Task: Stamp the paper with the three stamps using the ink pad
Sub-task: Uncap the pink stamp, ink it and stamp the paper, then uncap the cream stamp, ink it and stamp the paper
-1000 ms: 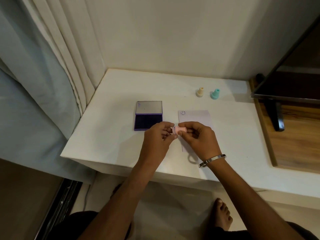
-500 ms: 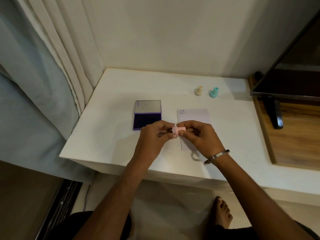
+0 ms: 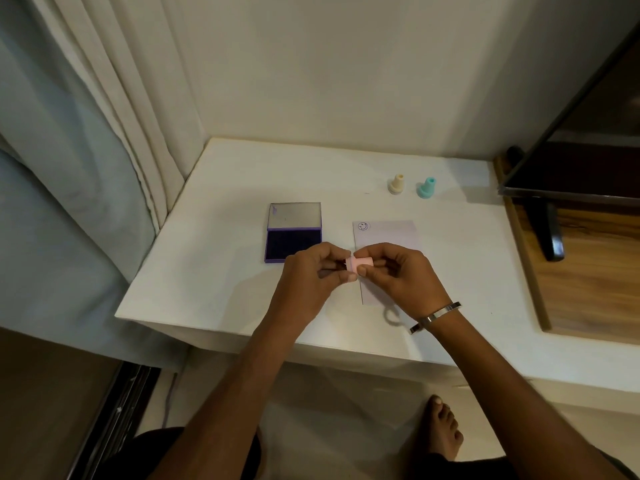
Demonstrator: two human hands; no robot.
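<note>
Both hands meet over the white table (image 3: 214,271): the left hand (image 3: 311,275) and right hand (image 3: 398,271) pinch the pink stamp (image 3: 360,263) between them, above the near part of the paper (image 3: 388,233), hiding it. The open ink pad (image 3: 293,233) sits just left; cream stamp (image 3: 397,184) and teal stamp (image 3: 426,187) stand behind, a TV (image 3: 588,133) at right.

Fingers of both hands hide the pink stamp's (image 3: 360,263) ends, and the right hand (image 3: 401,275) covers the paper's (image 3: 388,232) middle
</note>
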